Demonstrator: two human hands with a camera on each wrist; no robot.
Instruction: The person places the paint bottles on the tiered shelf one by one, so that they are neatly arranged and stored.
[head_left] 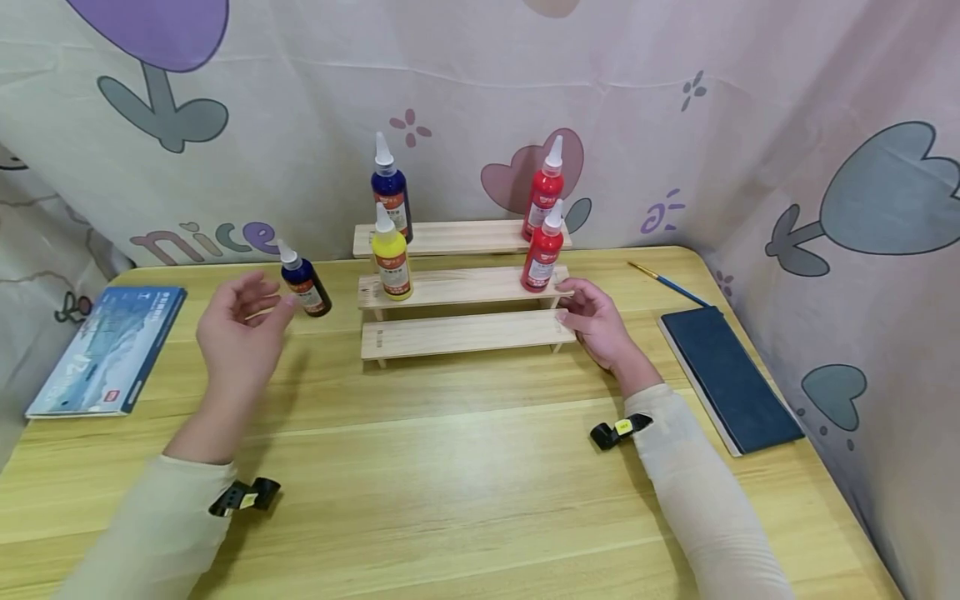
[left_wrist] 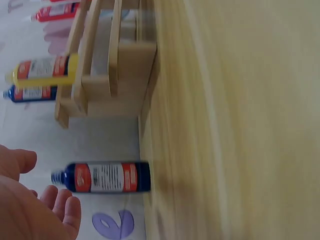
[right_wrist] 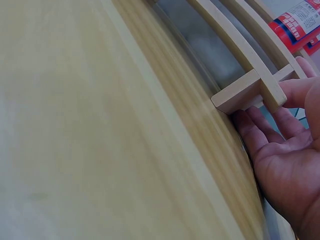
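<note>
A three-step wooden display rack (head_left: 465,287) stands toward the back of the table. My right hand (head_left: 596,323) holds its right end, the thumb by the lowest step and fingers against the side (right_wrist: 280,130). On the left, my left hand (head_left: 243,333) hovers beside a dark blue paint bottle (head_left: 306,283) on the table, fingers loosely bent and apart from it in the left wrist view. Another blue bottle (head_left: 392,200) and a red bottle (head_left: 543,196) stand on the top step. The middle step bears a yellow bottle (head_left: 392,262) and a second red bottle (head_left: 542,258).
A blue-and-white book (head_left: 108,350) lies at the table's left edge. Over on the right are a dark blue notebook (head_left: 727,375) and a thin paintbrush (head_left: 671,283). A printed curtain (head_left: 457,75) hangs right behind the table.
</note>
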